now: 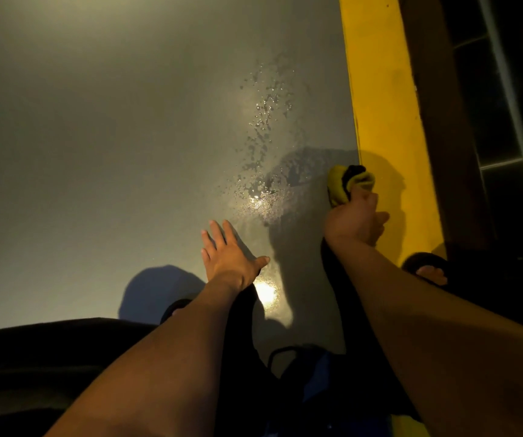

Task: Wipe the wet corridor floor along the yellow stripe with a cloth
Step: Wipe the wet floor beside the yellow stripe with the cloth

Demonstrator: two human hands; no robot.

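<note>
Head view: both bare forearms enter from 6 o'clock and reach forward over the grey floor [96, 137]; dark clothing fills the lower left corner. Left hand [228, 253] lies near frame centre, toward 6 o'clock; fingers straight and spread apart, palm down on the floor, holding nothing. Right hand [353, 217] sits at 3 o'clock of the left hand, well apart from it; fingers curled tight round a bunched yellow-green cloth [345, 184] with a dark fold in it. Cloth protrudes from the fist toward 12 o'clock, right at the boundary between the grey floor and the yellow stripe [386, 105]; contact between cloth and floor cannot be confirmed. Yellow stripe runs from 12 o'clock down toward 4 o'clock along the right side; a dark border flanks its far side. Water droplets [266, 121] form a scattered band from about 1 o'clock of centre down to a glossy wet patch [263, 200] just beside the cloth at its 9 o'clock; a bright light reflection sits on the floor at 5 o'clock of the left hand. Toes in a dark sandal [430, 269] rest at 4 o'clock, on the stripe's lower end.
</note>
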